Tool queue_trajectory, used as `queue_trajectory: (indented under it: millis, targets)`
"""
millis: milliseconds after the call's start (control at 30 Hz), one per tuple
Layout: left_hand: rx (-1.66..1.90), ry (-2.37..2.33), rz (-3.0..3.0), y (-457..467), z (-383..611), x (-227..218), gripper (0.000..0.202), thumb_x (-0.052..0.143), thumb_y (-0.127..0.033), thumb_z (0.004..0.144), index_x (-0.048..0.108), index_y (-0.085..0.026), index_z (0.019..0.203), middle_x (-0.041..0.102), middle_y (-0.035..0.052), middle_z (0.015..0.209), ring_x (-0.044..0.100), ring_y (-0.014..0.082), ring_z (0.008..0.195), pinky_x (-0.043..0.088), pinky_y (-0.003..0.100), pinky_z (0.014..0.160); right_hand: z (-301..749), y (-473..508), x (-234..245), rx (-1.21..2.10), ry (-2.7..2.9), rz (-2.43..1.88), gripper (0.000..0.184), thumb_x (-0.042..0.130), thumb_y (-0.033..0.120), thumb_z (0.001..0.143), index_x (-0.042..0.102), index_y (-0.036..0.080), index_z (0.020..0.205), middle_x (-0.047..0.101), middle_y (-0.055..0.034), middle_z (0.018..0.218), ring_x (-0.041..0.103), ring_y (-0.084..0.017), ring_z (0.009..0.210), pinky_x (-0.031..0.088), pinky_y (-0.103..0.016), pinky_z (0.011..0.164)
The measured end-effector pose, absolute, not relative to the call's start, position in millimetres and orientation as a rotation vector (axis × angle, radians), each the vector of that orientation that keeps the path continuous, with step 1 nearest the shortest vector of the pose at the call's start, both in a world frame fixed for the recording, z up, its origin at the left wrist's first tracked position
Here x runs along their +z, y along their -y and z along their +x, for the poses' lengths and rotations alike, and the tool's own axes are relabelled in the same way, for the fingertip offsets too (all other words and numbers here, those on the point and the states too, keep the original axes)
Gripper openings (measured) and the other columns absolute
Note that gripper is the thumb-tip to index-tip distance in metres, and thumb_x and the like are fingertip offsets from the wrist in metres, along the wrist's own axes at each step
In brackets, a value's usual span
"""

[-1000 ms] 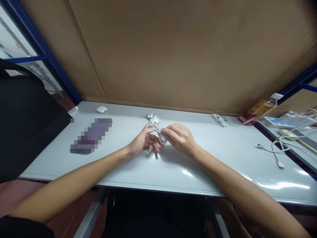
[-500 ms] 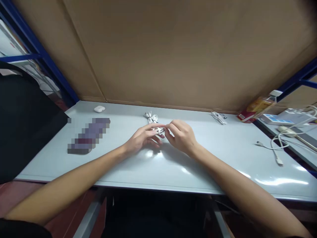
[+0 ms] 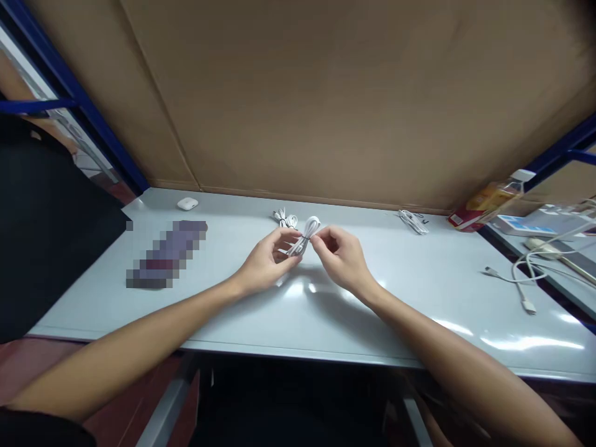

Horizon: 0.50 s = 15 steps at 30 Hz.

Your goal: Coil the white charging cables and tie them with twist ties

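Observation:
A coiled white cable (image 3: 311, 227) is held up between my hands over the table's middle, with a thin dark tie (image 3: 306, 237) around its waist. My left hand (image 3: 270, 257) grips the lower end of the coil between thumb and fingers. From the other side, my right hand (image 3: 342, 256) pinches at the tie with thumb and forefinger; its tip is hidden by the fingers. Just behind, another bundled white cable (image 3: 285, 218) lies on the grey table (image 3: 261, 323).
On the left are a white earbud case (image 3: 187, 203) and a blurred-out purplish object (image 3: 174, 251). Towards the right lie a bundled white cable (image 3: 412, 221), a tilted drink bottle (image 3: 488, 202) and a loose white cable (image 3: 526, 304). Another person's arm (image 3: 58, 131) shows beyond the black chair back (image 3: 51, 230).
The coiled cable has been turned more upright, so its loop and dark tie now show. My left fingers have shifted to its lower end. A person's arm has appeared at the far left.

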<state>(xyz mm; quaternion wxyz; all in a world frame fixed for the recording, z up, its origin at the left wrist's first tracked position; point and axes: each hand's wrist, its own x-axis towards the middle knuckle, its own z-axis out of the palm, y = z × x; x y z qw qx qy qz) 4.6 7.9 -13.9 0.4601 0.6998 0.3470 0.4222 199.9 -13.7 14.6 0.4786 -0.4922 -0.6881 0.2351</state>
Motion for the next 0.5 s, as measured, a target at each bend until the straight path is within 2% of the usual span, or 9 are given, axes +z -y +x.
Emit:
queue_trajectory:
  millis: [133,233,300,367,433,500]
  targets:
    - [1.092,-0.956,1.760,-13,2,-14,0.029,0.071,-0.030,0.090,0.066,-0.019,0.116,0.066,0.0101,0.122,0.064,0.0229,0.113,0.055,0.036,0.094,198,14,17,0.951,1.647,-1.138,0.028,0.063,0.045,0.091,0.063,0.020,0.078,0.059,0.0008,0.071,0.048,-0.013,0.063,0.039,-0.028,0.058]
    - [1.140,-1.017,1.635,-16,3,-14,0.037,0.073,-0.031,0.087,0.061,-0.021,0.121,0.064,0.0091,0.123,0.066,0.0200,0.103,0.058,0.031,0.082,197,17,17,1.133,1.696,-1.111,0.027,0.064,0.044,0.090,0.065,0.019,0.079,0.058,0.0010,0.071,0.047,-0.013,0.061,0.038,-0.027,0.056]
    - [1.113,-1.018,1.507,-17,4,-12,0.044,0.072,-0.033,0.088,0.056,-0.023,0.127,0.066,0.0062,0.111,0.067,0.0157,0.082,0.056,0.027,0.067,196,19,17,1.202,1.736,-1.104,0.028,0.064,0.044,0.090,0.066,0.018,0.079,0.058,0.0011,0.070,0.048,-0.012,0.060,0.038,-0.026,0.055]
    - [1.046,-0.990,1.401,-16,4,-8,0.041,0.064,-0.043,0.093,0.056,-0.021,0.126,0.065,0.0026,0.091,0.061,0.0136,0.065,0.052,0.025,0.056,196,20,16,1.215,1.783,-1.121,0.029,0.063,0.044,0.092,0.067,0.018,0.080,0.057,0.0017,0.067,0.047,-0.012,0.058,0.038,-0.026,0.054]
    - [0.983,-0.931,1.363,-15,4,-4,0.044,0.050,-0.056,0.099,0.062,-0.017,0.119,0.062,0.0027,0.080,0.058,0.0150,0.062,0.049,0.025,0.051,196,20,14,1.184,1.812,-1.156,0.029,0.062,0.044,0.093,0.067,0.018,0.081,0.058,0.0010,0.066,0.048,-0.012,0.057,0.038,-0.026,0.053]
    - [0.984,-0.856,1.440,-12,2,0,0.051,0.041,-0.058,0.102,0.067,-0.016,0.112,0.064,0.0055,0.084,0.060,0.0168,0.069,0.050,0.027,0.057,197,19,13,1.122,1.819,-1.196,0.029,0.062,0.042,0.094,0.067,0.018,0.080,0.063,-0.0013,0.070,0.052,-0.014,0.059,0.039,-0.027,0.054]
